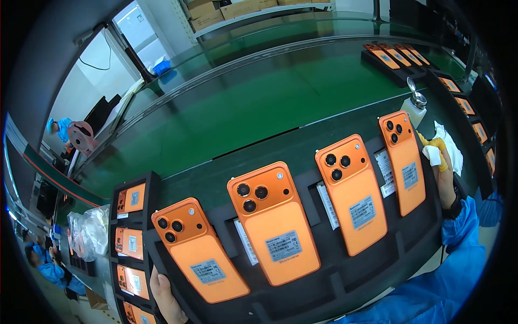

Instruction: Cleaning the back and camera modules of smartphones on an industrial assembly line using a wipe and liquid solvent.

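Note:
A black foam tray (302,302) spans the view in front of me. Several orange smartphones (275,224) lie back up in its slots, each with three camera lenses and a grey label. White printed slips (327,207) show beside some of them. My left hand (166,297) grips the tray's left end, thumb on top and the other fingers hidden beneath. At the opposite end, my right hand (443,181) is closed around the tray's edge. Yellow finger cots (440,144) cover some of its fingers, and a small white piece (432,155) shows among them.
A green conveyor belt (243,129) runs beyond the tray. More phone trays (154,181) stand left and far right (399,75). A pump bottle (415,108) and white wipes (449,143) sit near my right hand. Plastic bags (91,232) lie left; co-workers (54,264) are farther off.

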Demonstrator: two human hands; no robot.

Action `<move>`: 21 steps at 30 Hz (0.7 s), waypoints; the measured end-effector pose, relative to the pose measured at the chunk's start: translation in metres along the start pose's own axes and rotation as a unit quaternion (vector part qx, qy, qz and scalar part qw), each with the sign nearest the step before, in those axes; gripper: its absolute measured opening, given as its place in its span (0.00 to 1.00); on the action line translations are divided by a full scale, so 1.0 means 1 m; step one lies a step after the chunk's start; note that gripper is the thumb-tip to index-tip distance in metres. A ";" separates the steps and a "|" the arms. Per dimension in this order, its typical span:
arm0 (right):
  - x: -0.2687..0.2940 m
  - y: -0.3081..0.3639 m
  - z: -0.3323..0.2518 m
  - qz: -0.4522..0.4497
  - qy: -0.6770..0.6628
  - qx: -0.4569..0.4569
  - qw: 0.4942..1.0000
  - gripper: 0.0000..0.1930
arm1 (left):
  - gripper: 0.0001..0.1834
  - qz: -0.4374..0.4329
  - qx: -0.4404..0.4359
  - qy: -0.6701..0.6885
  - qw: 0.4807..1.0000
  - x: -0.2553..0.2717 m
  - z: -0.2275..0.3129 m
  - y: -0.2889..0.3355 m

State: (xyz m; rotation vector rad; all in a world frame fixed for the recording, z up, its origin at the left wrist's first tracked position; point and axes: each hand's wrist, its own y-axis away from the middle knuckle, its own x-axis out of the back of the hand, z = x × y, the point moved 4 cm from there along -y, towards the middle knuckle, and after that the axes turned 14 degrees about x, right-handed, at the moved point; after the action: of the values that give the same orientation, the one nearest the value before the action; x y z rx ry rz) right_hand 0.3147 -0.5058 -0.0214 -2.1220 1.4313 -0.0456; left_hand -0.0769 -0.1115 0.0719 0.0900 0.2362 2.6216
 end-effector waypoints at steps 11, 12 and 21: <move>-0.007 -0.001 0.003 -0.028 0.014 0.015 0.999 0.13 | 0.20 0.034 -0.017 -0.132 0.990 0.002 0.009 0.009; -0.010 -0.002 0.005 -0.038 -0.008 0.012 0.999 0.13 | 0.21 0.036 -0.015 -0.113 0.993 0.003 0.011 0.011; 0.018 -0.007 0.018 -0.006 -0.024 -0.018 1.000 0.15 | 0.28 -0.007 -0.013 -0.022 1.000 -0.014 0.004 0.004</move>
State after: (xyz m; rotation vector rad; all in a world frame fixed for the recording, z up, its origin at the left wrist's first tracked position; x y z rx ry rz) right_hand 0.3338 -0.5113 -0.0380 -2.1468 1.4007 0.0271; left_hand -0.0664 -0.1208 0.0763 0.1370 0.1861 2.6054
